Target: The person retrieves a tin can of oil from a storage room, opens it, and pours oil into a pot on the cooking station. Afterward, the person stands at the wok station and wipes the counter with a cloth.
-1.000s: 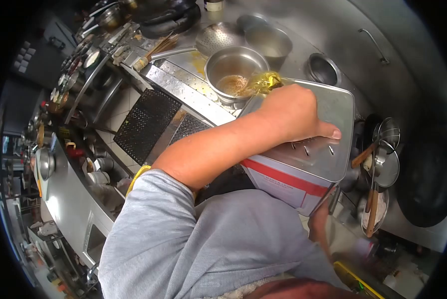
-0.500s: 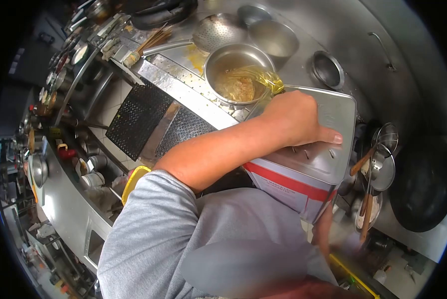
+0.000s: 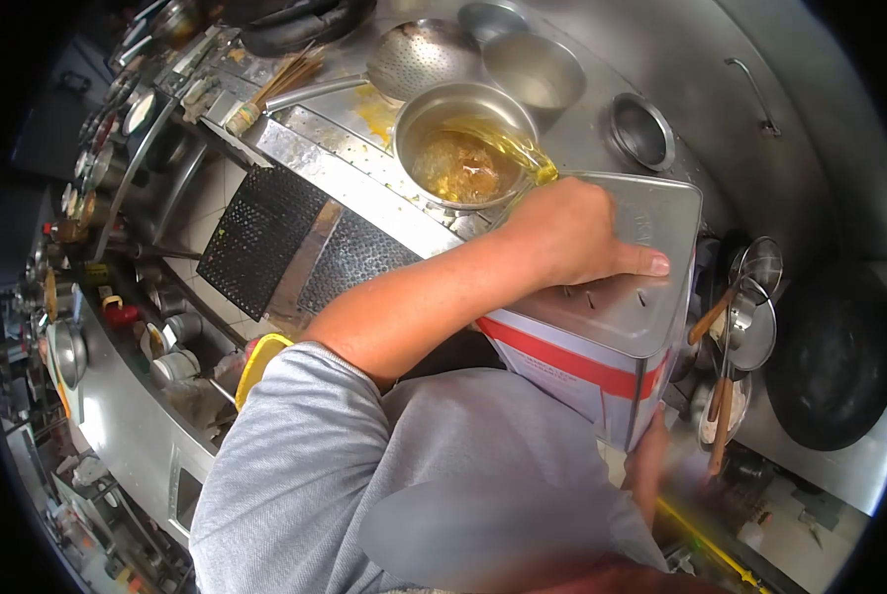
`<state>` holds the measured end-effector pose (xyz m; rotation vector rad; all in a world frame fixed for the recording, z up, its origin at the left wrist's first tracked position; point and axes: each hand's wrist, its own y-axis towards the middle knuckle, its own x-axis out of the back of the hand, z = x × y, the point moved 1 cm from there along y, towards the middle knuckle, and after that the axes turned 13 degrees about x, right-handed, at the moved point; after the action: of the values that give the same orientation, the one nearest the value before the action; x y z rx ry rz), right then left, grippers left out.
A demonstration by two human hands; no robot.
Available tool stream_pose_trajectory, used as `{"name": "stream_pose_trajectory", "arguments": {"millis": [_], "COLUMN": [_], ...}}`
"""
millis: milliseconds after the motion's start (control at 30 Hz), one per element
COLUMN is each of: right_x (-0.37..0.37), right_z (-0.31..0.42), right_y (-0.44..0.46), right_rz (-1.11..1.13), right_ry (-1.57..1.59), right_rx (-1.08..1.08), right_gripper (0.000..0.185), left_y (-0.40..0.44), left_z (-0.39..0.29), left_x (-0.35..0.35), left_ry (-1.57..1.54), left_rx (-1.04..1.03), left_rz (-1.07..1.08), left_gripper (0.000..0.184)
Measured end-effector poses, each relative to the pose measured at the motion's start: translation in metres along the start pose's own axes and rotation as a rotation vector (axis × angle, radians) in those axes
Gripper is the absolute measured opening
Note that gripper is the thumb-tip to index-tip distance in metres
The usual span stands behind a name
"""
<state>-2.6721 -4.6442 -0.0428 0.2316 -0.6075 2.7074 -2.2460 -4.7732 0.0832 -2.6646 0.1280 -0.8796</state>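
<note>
A large rectangular oil tin (image 3: pixel 612 342), silver on top with a red band round its white side, is tilted in front of me. My left hand (image 3: pixel 572 233) is closed at its top, thumb stretched along the metal lid; what the fingers grip is hidden beneath them. Lower down, my right hand (image 3: pixel 649 450) supports the tin's far bottom end, its fingers mostly out of sight. Yellow oil (image 3: pixel 508 144) streams from the tin's corner into a steel pot (image 3: pixel 401 148), pooling and bubbling inside.
Behind the pot are a perforated strainer (image 3: pixel 424 54), a steel bowl (image 3: pixel 533 74) and a small sieve (image 3: pixel 641 134). Ladles and skimmers with wooden handles (image 3: pixel 721 416) hang at right beside a black wok (image 3: pixel 830 366). Black perforated mats (image 3: pixel 265 233) lie left of the counter edge.
The oil in the pot has risen and spread, and the stream looks thicker. My hands keep their hold on the tin. The view has shifted slightly.
</note>
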Motion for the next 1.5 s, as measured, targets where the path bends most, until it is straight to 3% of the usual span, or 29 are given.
{"name": "stream_pose_trajectory", "arguments": {"millis": [767, 1200, 1500], "right_x": [0.011, 0.026, 0.026], "right_z": [0.015, 0.016, 0.030], "right_y": [-0.029, -0.032, -0.035], "right_rz": [-0.057, -0.071, -0.125], "right_ry": [-0.073, -0.151, -0.416], "right_rx": [0.138, 0.237, 0.170], "right_gripper": [0.054, 0.051, 0.049], "left_y": [0.000, -0.002, -0.001], "left_z": [0.017, 0.027, 0.042], "left_x": [-0.016, -0.012, -0.017], "left_ry": [-0.089, -0.082, -0.110], "left_rx": [-0.103, -0.061, -0.059], "left_rz": [-0.021, 0.088, 0.061], "left_gripper": [0.077, 0.076, 0.072]}}
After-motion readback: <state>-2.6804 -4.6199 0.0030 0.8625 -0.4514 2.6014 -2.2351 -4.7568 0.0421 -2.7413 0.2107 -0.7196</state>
